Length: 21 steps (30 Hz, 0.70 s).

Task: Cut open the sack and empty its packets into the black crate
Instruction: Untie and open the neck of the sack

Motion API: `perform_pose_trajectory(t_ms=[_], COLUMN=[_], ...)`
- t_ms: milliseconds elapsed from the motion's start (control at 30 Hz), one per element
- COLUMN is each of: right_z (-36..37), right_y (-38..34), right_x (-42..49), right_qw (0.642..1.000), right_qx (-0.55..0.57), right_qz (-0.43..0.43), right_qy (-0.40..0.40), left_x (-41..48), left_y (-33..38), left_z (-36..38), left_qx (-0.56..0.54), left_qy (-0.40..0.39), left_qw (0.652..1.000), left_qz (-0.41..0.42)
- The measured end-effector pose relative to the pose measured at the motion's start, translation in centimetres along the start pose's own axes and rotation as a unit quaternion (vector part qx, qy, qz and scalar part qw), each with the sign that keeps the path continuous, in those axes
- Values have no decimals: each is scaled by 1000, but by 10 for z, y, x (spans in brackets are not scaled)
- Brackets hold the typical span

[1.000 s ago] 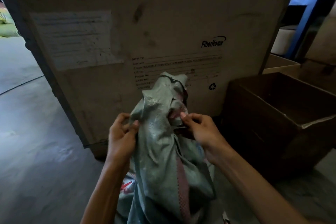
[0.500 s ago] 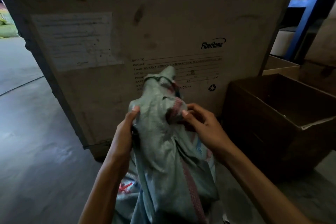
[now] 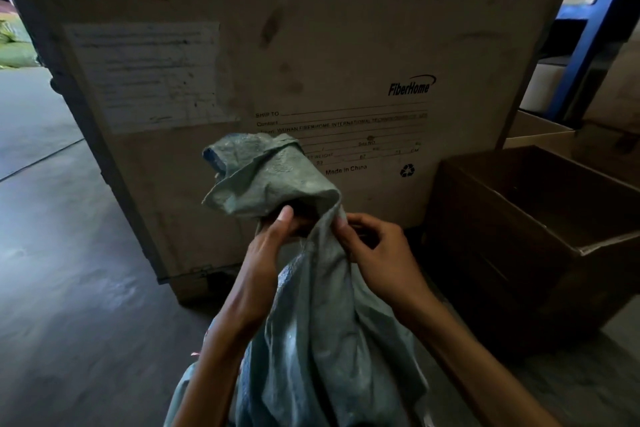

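You are holding the green woven sack [image 3: 311, 315] upright in front of you at its bunched neck, low in the view and just before the big plywood shipping crate [image 3: 346, 45] printed "FiberHome" and "Made in China". Your left hand [image 3: 265, 253] grips the neck from the left, thumb raised against the cloth; its other fingers are wrapped behind the fabric and you cannot see them. Your right hand [image 3: 384, 253] pinches a fold of the neck from the right, its fingers [image 3: 360, 220] curled in toward the cloth. A dark shadow lies where the two hands meet, so any tie or seam there cannot be made out. Above your hands the loose top of the sack flops over to the left. The bottom of the sack is cut off by the lower edge of the view, and what is inside it is hidden. To your right an open brown cardboard box [image 3: 519, 253] stands on the concrete floor [image 3: 69, 288], its inside too dark to read. The paper label [image 3: 145, 76] on the crate is too faded to read.
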State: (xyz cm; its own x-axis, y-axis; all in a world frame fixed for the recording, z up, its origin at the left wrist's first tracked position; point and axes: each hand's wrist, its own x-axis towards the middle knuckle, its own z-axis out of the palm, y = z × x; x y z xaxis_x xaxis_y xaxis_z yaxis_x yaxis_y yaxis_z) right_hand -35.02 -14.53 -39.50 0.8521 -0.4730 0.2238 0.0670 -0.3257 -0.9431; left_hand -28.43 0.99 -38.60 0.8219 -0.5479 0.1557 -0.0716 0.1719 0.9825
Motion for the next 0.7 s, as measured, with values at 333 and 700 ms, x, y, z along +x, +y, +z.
perform_pose_trajectory(t_ms=[333, 700], right_z=[-8, -4], right_y=[-15, -10], right_x=[-8, -10], right_qw=[887, 974], right_qx=[381, -34], right_qz=[239, -125], right_qy=[-106, 186], left_x=[10, 6], left_y=[-16, -15], left_z=[-15, -7], left_qx=[185, 71], left_qy=[295, 286], left_qw=[926, 954], left_qz=[144, -46])
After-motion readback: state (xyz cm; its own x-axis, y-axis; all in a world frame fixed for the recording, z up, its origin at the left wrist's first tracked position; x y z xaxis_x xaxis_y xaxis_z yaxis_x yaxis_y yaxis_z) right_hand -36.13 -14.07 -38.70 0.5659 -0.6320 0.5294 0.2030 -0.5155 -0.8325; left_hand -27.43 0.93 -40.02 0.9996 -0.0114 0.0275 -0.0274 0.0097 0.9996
